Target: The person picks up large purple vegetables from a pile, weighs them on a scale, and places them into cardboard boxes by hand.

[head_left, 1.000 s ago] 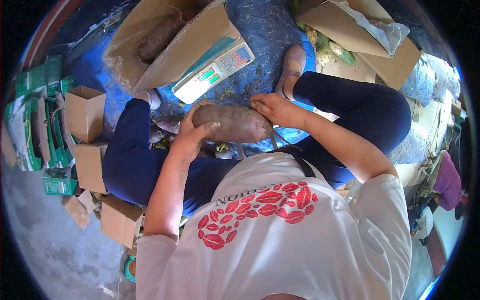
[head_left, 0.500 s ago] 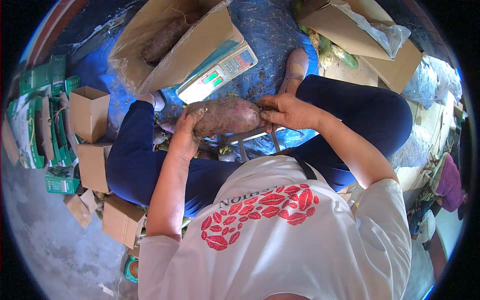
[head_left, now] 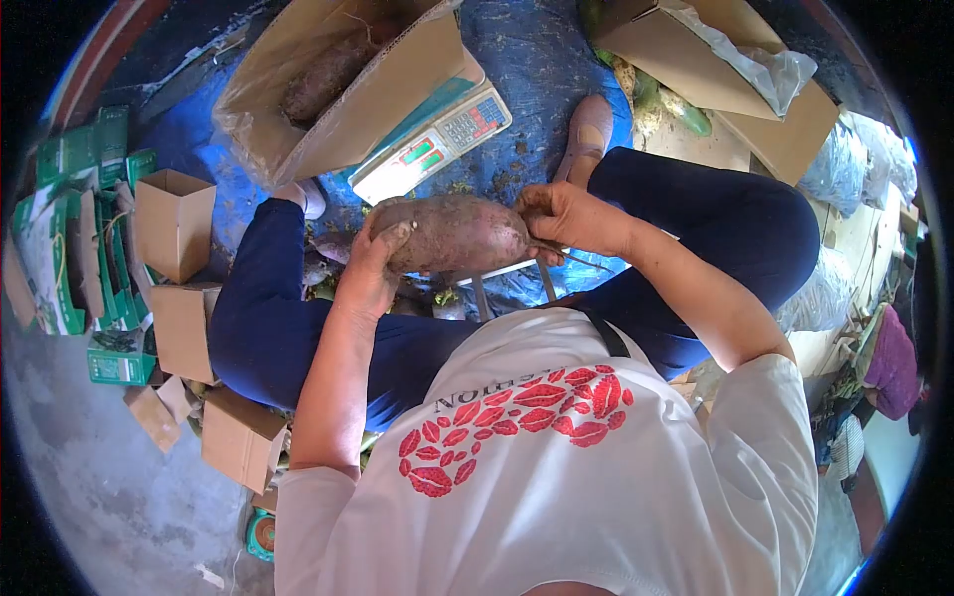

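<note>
A large, soil-covered purplish radish (head_left: 462,233) lies level across my lap, its thin tail root trailing to the right. My left hand (head_left: 374,260) is wrapped round its left end, thumb on top. At the right end, my right hand (head_left: 568,221) is closed with bent fingers at the base of the tail root; the fingertips are partly hidden. Just beyond the radish sits a digital scale (head_left: 437,149) with lit displays. An open cardboard box (head_left: 383,104), lined with plastic, stands on the scale and has another big radish (head_left: 333,79) inside.
More radishes (head_left: 333,246) lie under the held one. Small cardboard boxes (head_left: 177,233) and green printed cartons (head_left: 75,248) stand at the left. At the upper right is another open box (head_left: 686,60) beside green-tipped radishes (head_left: 686,111). Blue sheeting (head_left: 522,60) covers the floor ahead.
The radish has turned slightly in my left hand, and more of its tail root shows. My right-hand fingers have shifted up a little and curled more at its tip.
</note>
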The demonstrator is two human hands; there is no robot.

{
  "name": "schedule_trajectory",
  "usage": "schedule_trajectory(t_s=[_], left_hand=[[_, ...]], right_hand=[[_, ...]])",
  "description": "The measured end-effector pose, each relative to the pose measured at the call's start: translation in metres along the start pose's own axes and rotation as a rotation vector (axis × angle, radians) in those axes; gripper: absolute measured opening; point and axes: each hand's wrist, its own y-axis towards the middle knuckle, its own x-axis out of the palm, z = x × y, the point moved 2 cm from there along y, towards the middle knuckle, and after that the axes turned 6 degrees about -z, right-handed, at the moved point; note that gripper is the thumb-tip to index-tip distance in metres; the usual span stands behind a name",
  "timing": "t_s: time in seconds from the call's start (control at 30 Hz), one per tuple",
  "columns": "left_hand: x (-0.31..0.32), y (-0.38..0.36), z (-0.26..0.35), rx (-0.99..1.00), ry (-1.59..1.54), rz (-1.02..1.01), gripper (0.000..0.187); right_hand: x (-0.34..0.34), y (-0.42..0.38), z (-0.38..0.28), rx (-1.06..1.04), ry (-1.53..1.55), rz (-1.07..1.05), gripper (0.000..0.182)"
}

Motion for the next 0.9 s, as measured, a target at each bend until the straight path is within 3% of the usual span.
schedule_trajectory(t_s=[0.07, 0.17, 0.27, 0.37, 0.47, 0.5, 0.6, 0.7, 0.8, 0.9], left_hand=[[0.002, 0.000, 0.000, 0.020, 0.003, -0.008, 0.054], [0.003, -0.002, 0.002, -0.007, -0.027, 0.010, 0.055], [0.000, 0.000, -0.002, -0.012, -0.030, 0.015, 0.051], [0.005, -0.001, 0.002, -0.080, -0.011, 0.027, 0.044], [0.007, 0.001, 0.002, -0.121, 0.052, 0.061, 0.041], [0.009, 0.002, 0.001, -0.130, 0.066, 0.071, 0.040], [0.012, 0.005, -0.001, -0.179, 0.104, 0.011, 0.043], [0.020, 0.007, -0.002, -0.229, 0.125, 0.000, 0.048], [0.021, 0.007, 0.000, -0.285, 0.121, 0.004, 0.050], [0.016, 0.005, -0.003, -0.273, 0.108, 0.037, 0.049]], right_hand=[[-0.001, 0.003, 0.007, 0.081, 0.059, -0.026, 0.013], [-0.002, 0.000, 0.001, 0.180, 0.000, 0.151, 0.016], [-0.004, 0.000, 0.005, -0.132, -0.799, 0.248, 0.018], [-0.012, -0.004, 0.013, -0.229, -1.017, 0.242, 0.023], [-0.025, -0.003, 0.000, 0.027, -1.041, 0.355, 0.025], [-0.019, -0.005, -0.019, 0.150, -0.980, 0.338, 0.034], [-0.007, 0.003, -0.010, -0.232, -0.343, 0.143, 0.050], [0.021, 0.007, -0.013, -0.368, -0.676, 0.195, 0.073], [0.024, 0.014, -0.003, -0.348, -0.709, 0.250, 0.088], [0.012, 0.009, -0.008, -0.174, -0.384, 0.096, 0.093]])
